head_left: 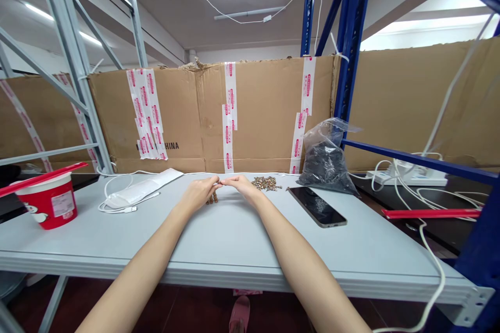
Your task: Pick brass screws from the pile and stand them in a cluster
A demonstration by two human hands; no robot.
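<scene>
My left hand (pixel 200 191) and my right hand (pixel 242 186) meet above the grey tabletop, fingertips almost touching. Both are closed in a pinch. Whatever sits between the fingertips is too small to name. Just under my left hand, a little group of brownish-gold pieces (pixel 212 199) lies on the table, partly covered by the fingers. To the right of my right hand is a loose pile of small brass-coloured metal parts (pixel 266 183), apart from the hand.
A black phone (pixel 318 207) lies at right, before a clear bag of dark material (pixel 327 158). On the left are a white pouch (pixel 142 189) with a cable and a red cup (pixel 49 202). Cardboard (pixel 265 114) walls the back; a blue post (pixel 346 62) rises at right.
</scene>
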